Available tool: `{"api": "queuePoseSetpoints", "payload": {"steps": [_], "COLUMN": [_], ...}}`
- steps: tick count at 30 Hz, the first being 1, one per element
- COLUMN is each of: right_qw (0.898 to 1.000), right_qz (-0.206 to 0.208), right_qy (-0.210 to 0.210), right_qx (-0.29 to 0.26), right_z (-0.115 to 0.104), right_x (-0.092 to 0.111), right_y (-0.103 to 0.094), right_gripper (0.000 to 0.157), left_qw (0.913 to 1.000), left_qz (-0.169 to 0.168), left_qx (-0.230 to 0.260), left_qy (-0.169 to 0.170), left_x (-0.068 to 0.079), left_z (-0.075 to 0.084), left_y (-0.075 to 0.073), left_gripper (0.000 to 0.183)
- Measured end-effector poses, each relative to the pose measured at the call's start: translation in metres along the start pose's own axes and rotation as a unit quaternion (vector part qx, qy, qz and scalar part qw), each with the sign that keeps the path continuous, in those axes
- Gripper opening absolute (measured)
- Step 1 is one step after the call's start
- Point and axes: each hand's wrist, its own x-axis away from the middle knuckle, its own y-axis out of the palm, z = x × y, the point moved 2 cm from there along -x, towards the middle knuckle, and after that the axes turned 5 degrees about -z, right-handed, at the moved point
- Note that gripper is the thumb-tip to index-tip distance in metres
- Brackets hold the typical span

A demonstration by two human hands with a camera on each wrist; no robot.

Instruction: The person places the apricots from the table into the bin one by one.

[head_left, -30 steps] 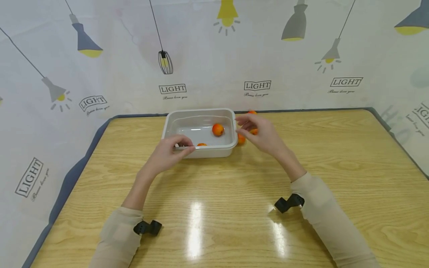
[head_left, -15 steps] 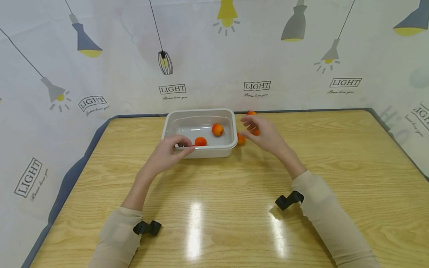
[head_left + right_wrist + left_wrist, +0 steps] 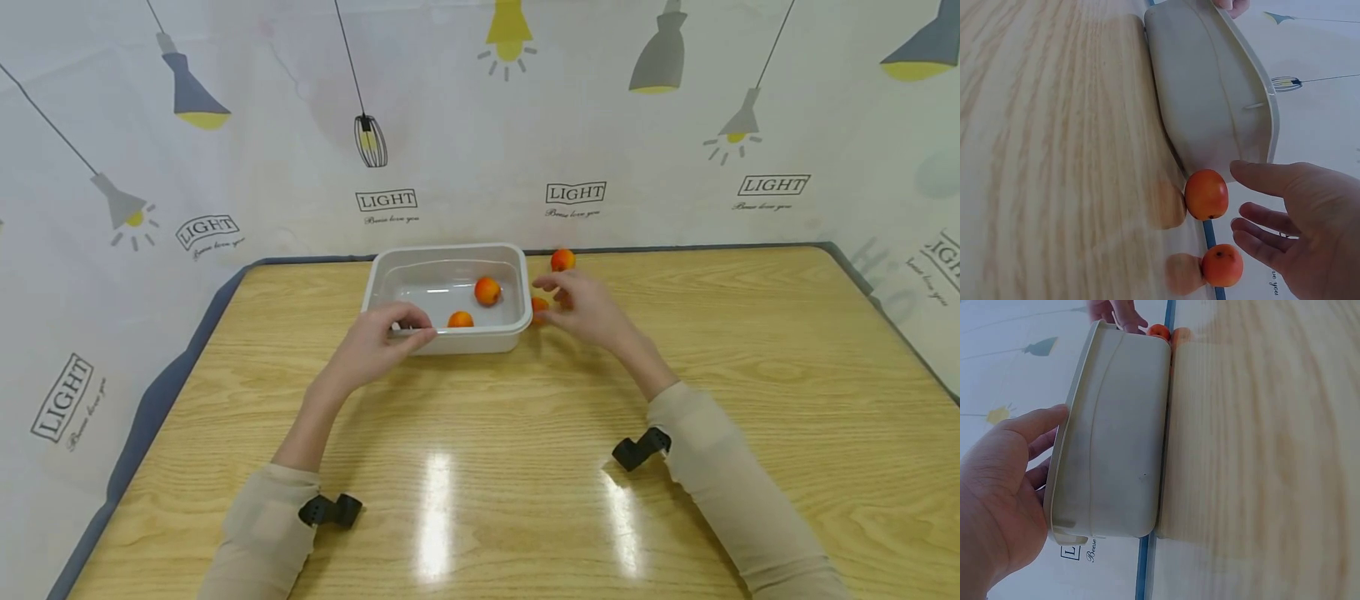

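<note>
A white plastic container point(image 3: 450, 342) stands on the table, its long side toward me. My left hand point(image 3: 375, 346) pinches the near rim at its left end, thumb outside and fingers over the inner side. Inside lie two small orange-red apples, one apple point(image 3: 487, 292) toward the right wall and another apple point(image 3: 461, 319) half hidden by the near wall. My right hand point(image 3: 585, 310) hovers at the right end with thumb and fingers apart around nothing. Close to its thumb an apple point(image 3: 1206, 195) sits against the container; a second apple point(image 3: 1222, 265) rests near the fingers.
The wooden table point(image 3: 517, 467) ends at a dark blue edge along the back, where an apple point(image 3: 563, 260) lies. Behind it hangs a white backdrop point(image 3: 465, 150) printed with lamps. Black cameras are strapped to both sleeves.
My right hand has moved slightly away from the container, then down toward the apple beside it. Inside, the nearer apple has rolled along the near wall. My left hand stays on the rim.
</note>
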Motion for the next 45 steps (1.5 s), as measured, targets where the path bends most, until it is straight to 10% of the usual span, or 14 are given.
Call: {"api": "queuePoseSetpoints", "payload": {"steps": [23,45], "right_qw": [0.998,0.988], "right_qz": [-0.049,0.128], "right_qy": [0.043,0.020], "right_qx": [0.000,-0.078], "right_z": [0.006,-0.004], "right_x": [-0.002,0.004], "right_y": [0.014,-0.006], "right_gripper": [0.038,0.038], "left_qw": [1.0000,1.0000], "left_qz": [0.006,0.001], "left_qx": [0.002,0.000], "left_qy": [0.001,-0.002], "left_x": [-0.001,-0.001], "left_z": [-0.001,-0.003], "left_y": [0.001,0.001], "left_gripper": [0.012,0.013]}}
